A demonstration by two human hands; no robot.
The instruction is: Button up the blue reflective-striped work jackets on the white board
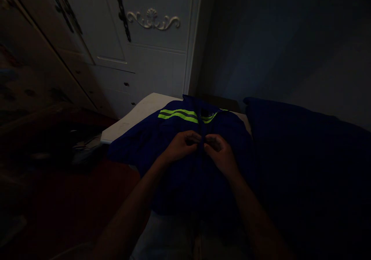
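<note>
A dark blue work jacket (174, 175) with yellow-green and grey reflective stripes is spread over a white-topped table (131, 115), its collar end away from me. My left hand (184, 145) pinches the jacket's front edge near the middle, below the stripes. Facing it, my right hand (219, 152) pinches the same front strip from the other side. The fingertips of both hands nearly meet there. Dim light hides whether a button or a zip lies between them.
Behind the table stands a white cabinet (162, 67) with dark handles and carved trim. A dark blue padded shape (304, 155) fills the right side. On the left are a reddish floor (87, 202) and dark, unclear items. A wall (261, 39) rises at the back right.
</note>
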